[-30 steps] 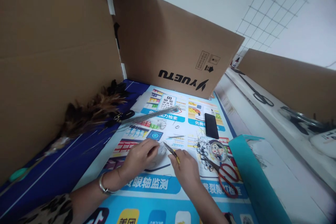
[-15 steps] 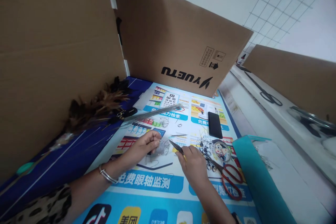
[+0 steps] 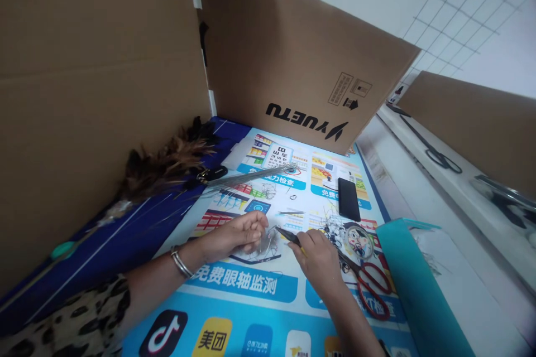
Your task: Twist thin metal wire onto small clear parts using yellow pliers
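My right hand [image 3: 318, 259] is closed around needle-nose pliers [image 3: 288, 235] with dark jaws and a bit of yellow handle showing. Their tip points left, toward my left hand [image 3: 240, 232]. That hand is closed in a pinch, and fine silvery wire [image 3: 271, 241] shows at its fingertips, close to the plier tip. Whether the jaws grip the wire is too small to tell. Beyond the hands lie short thin rods [image 3: 292, 212] and a bundle of long straight wires [image 3: 255, 176]. Red-handled scissors [image 3: 374, 291] lie right of my right hand, beside a pile of small dark rings [image 3: 333, 227].
A black phone [image 3: 349, 199] lies at the right, near a round clear dish [image 3: 359, 241]. A teal-edged box [image 3: 419, 273] borders the right side. Brown feathers [image 3: 167, 162] lie at the left. Cardboard panels [image 3: 301, 56] stand at the left and back.
The view has shifted slightly, so most things appear farther right. My left fingertips and the plier tip stay close together, and both hands keep their grip.
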`<state>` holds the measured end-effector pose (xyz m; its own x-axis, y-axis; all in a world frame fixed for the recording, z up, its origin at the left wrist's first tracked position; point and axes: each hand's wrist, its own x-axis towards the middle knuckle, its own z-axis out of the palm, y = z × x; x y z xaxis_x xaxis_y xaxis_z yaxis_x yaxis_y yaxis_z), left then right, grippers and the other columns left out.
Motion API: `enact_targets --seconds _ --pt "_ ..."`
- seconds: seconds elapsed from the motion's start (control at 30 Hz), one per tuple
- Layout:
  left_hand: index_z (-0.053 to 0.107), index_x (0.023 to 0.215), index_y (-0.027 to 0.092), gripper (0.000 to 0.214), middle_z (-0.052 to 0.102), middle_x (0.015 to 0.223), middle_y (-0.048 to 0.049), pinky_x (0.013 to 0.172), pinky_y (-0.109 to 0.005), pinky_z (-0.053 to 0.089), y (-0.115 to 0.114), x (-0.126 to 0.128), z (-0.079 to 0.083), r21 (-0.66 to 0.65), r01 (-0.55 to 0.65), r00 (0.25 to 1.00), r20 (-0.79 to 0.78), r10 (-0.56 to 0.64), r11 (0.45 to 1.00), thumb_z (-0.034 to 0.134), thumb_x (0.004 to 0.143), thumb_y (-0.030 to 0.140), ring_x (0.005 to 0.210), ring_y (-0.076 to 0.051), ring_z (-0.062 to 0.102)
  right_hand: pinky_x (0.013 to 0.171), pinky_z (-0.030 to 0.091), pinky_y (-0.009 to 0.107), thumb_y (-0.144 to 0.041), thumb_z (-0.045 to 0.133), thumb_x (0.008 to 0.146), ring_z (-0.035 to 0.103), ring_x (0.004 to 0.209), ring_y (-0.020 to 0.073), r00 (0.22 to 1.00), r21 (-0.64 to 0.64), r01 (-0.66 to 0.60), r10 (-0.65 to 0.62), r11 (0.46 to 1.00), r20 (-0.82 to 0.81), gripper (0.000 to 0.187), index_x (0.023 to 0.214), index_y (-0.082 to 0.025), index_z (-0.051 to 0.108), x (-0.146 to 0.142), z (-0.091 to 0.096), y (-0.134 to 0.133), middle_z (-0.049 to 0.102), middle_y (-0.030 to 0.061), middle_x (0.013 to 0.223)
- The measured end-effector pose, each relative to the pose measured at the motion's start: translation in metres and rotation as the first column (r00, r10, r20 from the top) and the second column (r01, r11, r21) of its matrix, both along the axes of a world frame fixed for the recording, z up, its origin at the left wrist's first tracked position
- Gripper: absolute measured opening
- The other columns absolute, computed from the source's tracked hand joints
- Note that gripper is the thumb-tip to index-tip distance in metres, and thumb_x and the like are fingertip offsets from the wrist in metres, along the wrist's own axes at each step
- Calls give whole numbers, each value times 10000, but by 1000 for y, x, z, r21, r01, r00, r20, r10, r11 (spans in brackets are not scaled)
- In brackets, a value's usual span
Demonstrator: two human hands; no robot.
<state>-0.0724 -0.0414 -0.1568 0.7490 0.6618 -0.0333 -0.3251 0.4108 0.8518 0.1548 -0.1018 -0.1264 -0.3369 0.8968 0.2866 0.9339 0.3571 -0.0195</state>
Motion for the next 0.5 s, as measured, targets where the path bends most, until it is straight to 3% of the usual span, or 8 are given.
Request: enact_targets --seconds 0.3,0.5 --pt "474 928 171 209 461 632 30 483 -180 268 3 -1 -3 4 13 999 -42 -12 1000 575 798 300 501 -66 384 686 354 273 -379 451 869 496 795 183 999 5 -26 25 1000 38 230 858 -182 568 6 5 2 535 59 778" --pt "500 940 157 277 522 723 -5 556 -196 327 4 -1 0 61 39 998 -51 -36 997 632 751 309 610 -101 456 675 351 269 -373 441 875 494 786 179 999 -6 -32 32 999 41 233 857 -180 569 7 6 2 532 60 770"
